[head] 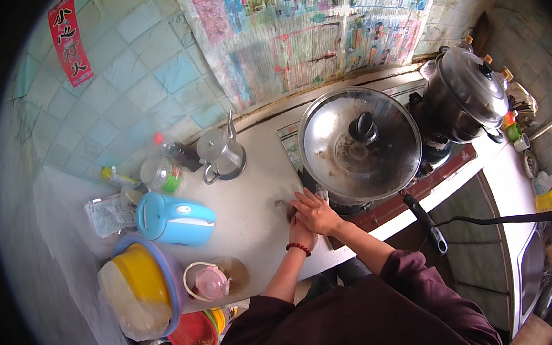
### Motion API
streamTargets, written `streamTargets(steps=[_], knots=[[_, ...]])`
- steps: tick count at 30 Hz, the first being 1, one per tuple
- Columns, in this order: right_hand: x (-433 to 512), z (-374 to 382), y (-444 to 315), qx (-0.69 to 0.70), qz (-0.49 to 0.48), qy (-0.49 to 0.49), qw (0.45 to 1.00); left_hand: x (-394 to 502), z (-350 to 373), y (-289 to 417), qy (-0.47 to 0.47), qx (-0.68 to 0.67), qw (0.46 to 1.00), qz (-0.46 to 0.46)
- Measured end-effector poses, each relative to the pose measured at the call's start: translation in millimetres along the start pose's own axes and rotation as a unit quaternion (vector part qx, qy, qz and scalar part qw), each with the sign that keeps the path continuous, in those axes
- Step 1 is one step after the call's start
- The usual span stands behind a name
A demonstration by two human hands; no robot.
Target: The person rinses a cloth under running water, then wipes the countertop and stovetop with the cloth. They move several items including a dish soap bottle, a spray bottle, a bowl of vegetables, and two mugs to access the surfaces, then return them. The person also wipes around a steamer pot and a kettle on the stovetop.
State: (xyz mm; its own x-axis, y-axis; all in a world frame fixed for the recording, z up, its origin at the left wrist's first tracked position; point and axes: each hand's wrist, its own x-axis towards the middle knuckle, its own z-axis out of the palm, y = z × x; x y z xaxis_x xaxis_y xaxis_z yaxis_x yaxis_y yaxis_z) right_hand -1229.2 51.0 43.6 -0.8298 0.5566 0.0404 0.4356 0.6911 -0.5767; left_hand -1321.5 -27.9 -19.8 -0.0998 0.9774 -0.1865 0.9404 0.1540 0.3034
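Note:
My right hand [319,214] lies across the back of my left hand [302,233], its fingers stretched out and slightly spread. A red bead bracelet [298,249] circles my left wrist. The left fingers are mostly hidden under the right hand, so their grip does not show. Both hands are at the left edge of the stove, close to a wok covered by a glass lid [339,167] with a black knob [364,126]. The wok's black handle [426,224] points towards me. A small greyish thing [324,195] shows beside the right fingers, too unclear to name.
On the white counter [253,193] stand a blue electric kettle [175,219], metal pot with spout [221,150], plastic jar [159,174], dark bottle [180,153] and pink lidded container [210,282]. Stacked basins [143,275] stand left. A lidded steel pot [464,94] occupies the stove's right side.

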Motion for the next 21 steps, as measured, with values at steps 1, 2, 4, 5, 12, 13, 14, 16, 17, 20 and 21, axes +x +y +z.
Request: streamTargets(steps=[1, 2, 4, 5, 12, 13, 14, 16, 17, 20, 21], knots=[[-1.7, 5.2, 3.6, 0.006, -0.024, 0.013, 1.0, -14.8, -1.6, 3.2, 0.047, -0.035, 0.998, 0.011], [-2.4, 8.9, 5.6, 0.005, -0.025, 0.0, 1.0, -24.2, -5.2, 4.4, 0.06, -0.072, 0.995, 0.015], [-5.8, 11.8, 5.3, 0.03, -0.023, -0.014, 0.999, -38.2, -18.4, -4.2, 0.112, -0.235, 0.965, 0.002], [-7.3, 12.1, 4.0, 0.049, -0.029, 0.015, 0.998, -45.1, -24.5, -8.4, 0.106, -0.314, 0.943, -0.018], [-24.5, 18.2, 7.7, -0.201, 0.005, -0.042, 0.979, -46.2, -23.7, -5.9, 0.089, 0.01, 0.991, -0.099], [-31.0, 18.9, 11.6, -0.201, -0.024, -0.007, 0.979, -48.1, -19.1, -3.4, 0.103, 0.013, 0.991, -0.085], [-41.0, 21.0, 13.8, -0.204, -0.036, -0.01, 0.978, -54.5, -12.3, 0.9, 0.099, 0.015, 0.992, -0.081], [-63.7, 23.2, 16.8, -0.195, -0.077, 0.016, 0.978, -70.4, -0.7, 11.6, 0.098, 0.033, 0.992, -0.074], [-76.8, 23.6, 17.2, -0.184, -0.087, 0.03, 0.979, -78.6, 4.6, 19.8, 0.102, 0.026, 0.992, -0.073], [-117.1, 24.1, 15.0, -0.159, -0.09, 0.046, 0.982, -105.1, 16.1, 42.1, 0.098, 0.034, 0.993, -0.053], [-126.4, 24.4, 13.6, -0.169, -0.071, 0.006, 0.983, -112.2, 18.2, 47.3, 0.091, 0.039, 0.994, -0.045]])
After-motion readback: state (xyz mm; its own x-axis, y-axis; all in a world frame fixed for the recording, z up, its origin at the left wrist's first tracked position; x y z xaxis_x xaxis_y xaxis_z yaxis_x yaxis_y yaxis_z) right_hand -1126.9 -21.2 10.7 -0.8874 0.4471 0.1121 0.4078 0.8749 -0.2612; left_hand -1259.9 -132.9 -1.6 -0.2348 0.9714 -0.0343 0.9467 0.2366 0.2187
